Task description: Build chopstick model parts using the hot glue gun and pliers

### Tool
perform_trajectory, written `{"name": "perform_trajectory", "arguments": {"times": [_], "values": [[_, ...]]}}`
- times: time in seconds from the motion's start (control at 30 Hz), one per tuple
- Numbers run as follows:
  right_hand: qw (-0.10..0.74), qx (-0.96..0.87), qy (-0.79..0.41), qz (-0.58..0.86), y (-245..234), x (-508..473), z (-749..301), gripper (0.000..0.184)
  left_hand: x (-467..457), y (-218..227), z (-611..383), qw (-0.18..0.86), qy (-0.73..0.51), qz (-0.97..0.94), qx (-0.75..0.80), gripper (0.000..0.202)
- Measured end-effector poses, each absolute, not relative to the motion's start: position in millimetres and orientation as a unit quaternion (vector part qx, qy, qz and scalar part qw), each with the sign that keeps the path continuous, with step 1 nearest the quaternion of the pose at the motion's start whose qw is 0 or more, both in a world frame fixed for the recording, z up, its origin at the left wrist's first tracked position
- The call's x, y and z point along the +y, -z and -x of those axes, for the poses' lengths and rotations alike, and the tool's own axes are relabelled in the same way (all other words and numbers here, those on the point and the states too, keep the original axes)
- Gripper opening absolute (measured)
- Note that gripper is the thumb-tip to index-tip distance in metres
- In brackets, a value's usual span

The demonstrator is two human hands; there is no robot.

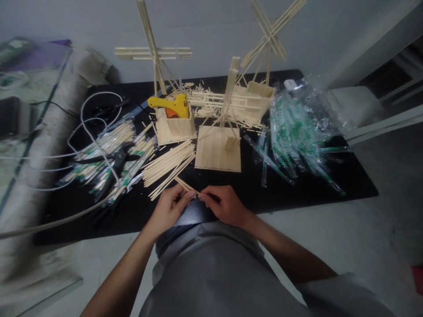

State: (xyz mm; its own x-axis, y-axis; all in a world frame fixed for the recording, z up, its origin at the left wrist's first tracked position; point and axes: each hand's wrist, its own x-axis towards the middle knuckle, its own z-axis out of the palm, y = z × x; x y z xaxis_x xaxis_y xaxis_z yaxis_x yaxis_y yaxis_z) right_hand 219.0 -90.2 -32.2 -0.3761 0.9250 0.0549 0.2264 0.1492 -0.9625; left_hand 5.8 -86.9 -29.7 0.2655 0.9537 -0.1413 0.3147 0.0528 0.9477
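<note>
Close to the table's front edge, my left hand (173, 204) and my right hand (224, 203) are pinched around wooden sticks (183, 183), which look like chopsticks. The sticks slant up and left beyond my left fingers; whether there is one or more is hard to make out. Just past my left hand lies a loose pile of bare chopsticks (168, 165). Directly ahead stands a windmill model (218, 149) made of sticks, with a flat square base. Behind the pile, a yellow glue gun (173, 105) rests in the box of another stick windmill (176, 130).
Wrapped chopsticks (109, 149) lie at left with black-handled pliers (122, 156) and a white cable (95, 141) across them. Empty green-printed wrappers (291, 127) heap at right. A third windmill (261, 97) and cut stick pieces (208, 105) are at the back of the black table (313, 189).
</note>
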Motion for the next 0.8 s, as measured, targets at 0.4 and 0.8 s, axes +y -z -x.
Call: {"name": "perform_trajectory", "arguments": {"times": [0.4, 0.8], "values": [[0.353, -0.609, -0.559, 0.438, 34.6, -88.0, -221.5, 0.028, -86.6, 30.2, 3.8, 0.503, -0.323, -0.595, 0.538, 0.046], [0.379, -0.580, -0.578, 0.431, 37.1, -90.2, -219.2, 0.029, -87.3, 32.3, 3.2, 0.477, -0.296, -0.628, 0.539, 0.047]]}}
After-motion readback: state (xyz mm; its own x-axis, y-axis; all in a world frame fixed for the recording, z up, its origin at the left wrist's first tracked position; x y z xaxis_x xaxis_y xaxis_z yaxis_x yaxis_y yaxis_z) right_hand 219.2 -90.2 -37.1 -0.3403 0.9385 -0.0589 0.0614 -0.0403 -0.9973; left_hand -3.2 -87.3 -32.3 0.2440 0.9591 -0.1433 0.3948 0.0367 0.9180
